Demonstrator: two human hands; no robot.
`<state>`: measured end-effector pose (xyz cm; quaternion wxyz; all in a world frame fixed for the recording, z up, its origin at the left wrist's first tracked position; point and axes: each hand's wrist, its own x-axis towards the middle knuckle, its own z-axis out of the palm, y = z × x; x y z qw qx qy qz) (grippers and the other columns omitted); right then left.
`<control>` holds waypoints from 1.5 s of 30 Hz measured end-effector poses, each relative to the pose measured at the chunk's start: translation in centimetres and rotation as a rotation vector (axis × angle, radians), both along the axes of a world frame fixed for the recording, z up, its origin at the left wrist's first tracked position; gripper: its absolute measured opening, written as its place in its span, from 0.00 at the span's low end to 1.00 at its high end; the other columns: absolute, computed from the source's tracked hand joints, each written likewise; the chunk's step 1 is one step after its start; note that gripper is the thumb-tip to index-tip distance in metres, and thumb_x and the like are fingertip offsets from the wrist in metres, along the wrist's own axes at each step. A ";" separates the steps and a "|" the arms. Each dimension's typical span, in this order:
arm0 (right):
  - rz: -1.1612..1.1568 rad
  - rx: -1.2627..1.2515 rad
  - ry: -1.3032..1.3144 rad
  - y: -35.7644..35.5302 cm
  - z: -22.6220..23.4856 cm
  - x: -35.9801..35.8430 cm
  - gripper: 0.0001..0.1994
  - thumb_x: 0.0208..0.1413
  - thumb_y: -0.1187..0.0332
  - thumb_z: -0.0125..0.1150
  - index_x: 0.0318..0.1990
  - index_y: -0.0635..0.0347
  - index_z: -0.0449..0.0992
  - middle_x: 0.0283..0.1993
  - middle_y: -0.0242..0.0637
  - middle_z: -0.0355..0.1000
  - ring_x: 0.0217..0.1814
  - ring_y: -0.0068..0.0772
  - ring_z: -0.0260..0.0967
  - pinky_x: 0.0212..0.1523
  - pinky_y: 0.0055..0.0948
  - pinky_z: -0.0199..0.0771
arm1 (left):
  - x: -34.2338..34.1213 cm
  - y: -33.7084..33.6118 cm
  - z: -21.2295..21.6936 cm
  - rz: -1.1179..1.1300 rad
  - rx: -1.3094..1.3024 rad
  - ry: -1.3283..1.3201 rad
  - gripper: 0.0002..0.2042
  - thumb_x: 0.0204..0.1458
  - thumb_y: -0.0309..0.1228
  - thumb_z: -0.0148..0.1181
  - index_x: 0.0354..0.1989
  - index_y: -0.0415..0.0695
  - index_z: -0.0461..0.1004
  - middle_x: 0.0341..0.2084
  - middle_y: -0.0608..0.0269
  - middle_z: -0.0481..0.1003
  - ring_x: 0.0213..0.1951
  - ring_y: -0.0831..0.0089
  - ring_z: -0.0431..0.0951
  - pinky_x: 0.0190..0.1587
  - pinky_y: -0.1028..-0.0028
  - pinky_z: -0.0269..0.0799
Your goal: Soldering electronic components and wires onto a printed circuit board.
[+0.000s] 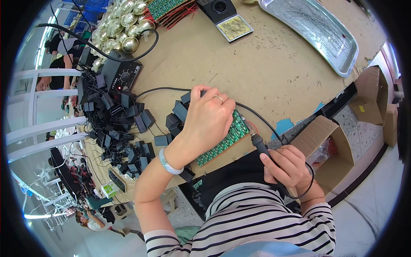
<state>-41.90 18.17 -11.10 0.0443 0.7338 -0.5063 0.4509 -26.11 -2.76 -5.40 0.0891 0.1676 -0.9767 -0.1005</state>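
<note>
In my right hand (289, 169) is a soldering iron (262, 147), gripped by its dark handle with the tip pointing up and left toward the board's right end. A green circuit board panel (222, 147) lies on the table near its front edge, crowded with small parts. Over this panel bends my left hand (209, 115), its fingers closed and curled down at the far side. What those fingers pinch is hidden beneath them. Several black plastic housings (173, 122) lie just left of the panel, partly behind my left wrist.
A soldering station (122, 75) stands at left beside a heap of black wired housings (113, 124). Behind are golden domed parts (128, 19), stacked green boards (165, 9), an iron stand with sponge (234, 28) and a metal tray (349, 55). Cardboard boxes (342, 158) sit right. The iron's cable (267, 122) loops around.
</note>
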 end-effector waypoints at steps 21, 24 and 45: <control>-0.142 0.020 -0.247 2.6 1.9 -0.9 0.11 0.58 0.74 0.56 0.45 0.67 0.79 0.33 0.42 0.75 0.28 0.41 0.73 0.31 0.37 0.76 | -0.1 0.4 -0.2 0.026 -0.040 -0.054 0.01 0.47 0.23 0.62 0.28 0.41 0.79 0.28 0.61 0.77 0.42 0.62 0.76 0.60 0.55 0.61; -0.127 0.000 -0.271 2.1 2.0 -0.3 0.11 0.64 0.69 0.52 0.42 0.69 0.77 0.31 0.47 0.73 0.26 0.43 0.70 0.29 0.39 0.72 | 1.0 0.2 -0.5 0.075 -0.040 -0.049 0.03 0.47 0.25 0.67 0.31 0.43 0.79 0.32 0.62 0.79 0.44 0.61 0.76 0.61 0.56 0.63; 0.019 0.025 -0.288 -0.2 3.9 4.2 0.10 0.64 0.68 0.55 0.43 0.65 0.79 0.33 0.43 0.75 0.29 0.44 0.72 0.31 0.41 0.76 | 17.4 -1.0 -1.8 1.079 0.084 -0.019 0.12 0.57 0.38 0.64 0.30 0.41 0.80 0.22 0.51 0.80 0.31 0.48 0.82 0.34 0.56 0.77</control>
